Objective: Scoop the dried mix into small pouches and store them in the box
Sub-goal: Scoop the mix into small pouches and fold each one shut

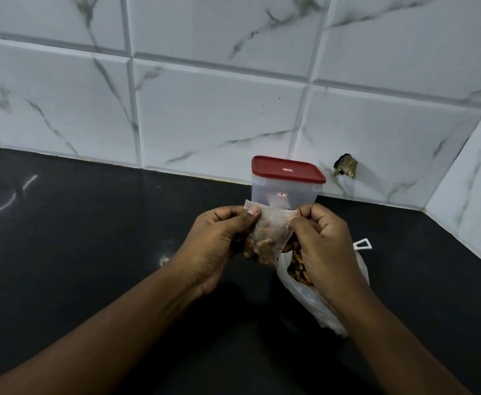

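While my left hand (219, 240) and right hand (319, 238) pinch the pouch (270, 232) top, it feels light, floppy; best held by its rim.

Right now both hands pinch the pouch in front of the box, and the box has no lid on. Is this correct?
Not quite. The head view shows the red lid closed on the box. The left hand and right hand do pinch the pouch in front of it.

open counter (91, 238) left, lidded box (285, 192) ahead — bag (319, 309) right
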{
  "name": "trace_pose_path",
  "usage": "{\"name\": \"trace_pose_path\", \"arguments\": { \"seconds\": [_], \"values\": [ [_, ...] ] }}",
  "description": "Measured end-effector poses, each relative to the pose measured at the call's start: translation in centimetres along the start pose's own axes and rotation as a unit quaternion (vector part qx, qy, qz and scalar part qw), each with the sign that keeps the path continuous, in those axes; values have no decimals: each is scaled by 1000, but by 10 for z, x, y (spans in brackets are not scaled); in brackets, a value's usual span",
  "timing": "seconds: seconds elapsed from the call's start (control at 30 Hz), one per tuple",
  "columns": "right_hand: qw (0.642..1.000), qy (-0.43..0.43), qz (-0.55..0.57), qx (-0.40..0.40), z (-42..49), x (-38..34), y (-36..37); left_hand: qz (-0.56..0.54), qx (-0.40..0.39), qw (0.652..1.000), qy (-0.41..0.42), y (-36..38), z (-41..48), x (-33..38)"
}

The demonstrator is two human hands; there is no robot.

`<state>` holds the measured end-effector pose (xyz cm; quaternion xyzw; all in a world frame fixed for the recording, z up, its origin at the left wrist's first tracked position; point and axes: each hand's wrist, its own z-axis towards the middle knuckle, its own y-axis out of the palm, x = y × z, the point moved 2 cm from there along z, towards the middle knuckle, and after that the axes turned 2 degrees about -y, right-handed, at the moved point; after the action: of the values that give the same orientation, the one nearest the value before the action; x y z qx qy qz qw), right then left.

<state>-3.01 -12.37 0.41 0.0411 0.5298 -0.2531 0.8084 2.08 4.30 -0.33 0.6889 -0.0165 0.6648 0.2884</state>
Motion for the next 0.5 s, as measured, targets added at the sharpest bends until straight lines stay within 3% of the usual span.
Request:
{"name": "trace_pose_path", "arguments": {
  "seconds": [0.13,0.27,0.4,0.5],
  "values": [
    [1000,19,16,0,0,-2,-2,2,-5,1000,4,-1,2,-1],
    [987,85,128,-53,0,-3,1,12,-9,1000,8,-3,3,-3],
    [996,42,55,-56,-2,-4,3,13,-17,1000,13,-1,4,-6],
    [997,9,65,-42,-3,-7,3,13,-18,1000,17,-1,5,-6]
  ]
}}
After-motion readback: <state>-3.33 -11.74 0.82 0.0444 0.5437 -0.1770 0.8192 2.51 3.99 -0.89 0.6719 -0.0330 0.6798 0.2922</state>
